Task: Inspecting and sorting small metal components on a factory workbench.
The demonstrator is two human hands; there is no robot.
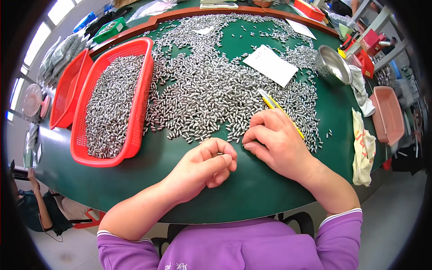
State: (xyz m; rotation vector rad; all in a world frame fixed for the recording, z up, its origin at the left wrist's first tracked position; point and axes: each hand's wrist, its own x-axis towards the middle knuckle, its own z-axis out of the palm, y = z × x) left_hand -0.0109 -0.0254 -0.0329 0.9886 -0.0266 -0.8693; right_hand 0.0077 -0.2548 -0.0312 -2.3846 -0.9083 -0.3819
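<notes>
The small metal pieces (211, 90) are short, silvery, bullet-like cylinders, spread in a dense layer over the green worktop (252, 189) just beyond both hands and reaching back to its far edge. Their ends are too small to make out.

The left hand (204, 166) rests on the worktop with its fingers curled in toward the thumb; a glint of one metal piece shows at the fingertips, so the grip appears closed on a single piece, though the fingers hide most of it. The right hand (274, 141), just beside it, lies knuckles up with fingers bent down onto the near edge of the heap. A yellow-handled tool (274, 108) runs under that hand; its grip is closed around the handle, and only the far end with a pale tip and a short stretch near the wrist show. What the tool is cannot be told.

To the left of the left hand's grip stands a red mesh basket (135, 135), filled with the same metal pieces. An empty-looking red basket (63, 96) leans behind it. Beyond the right hand lie a white paper sheet (270, 65) and a steel bowl (335, 65), whose contents are not visible. A pink tray (389, 114) sits at the right, partly cut off.
</notes>
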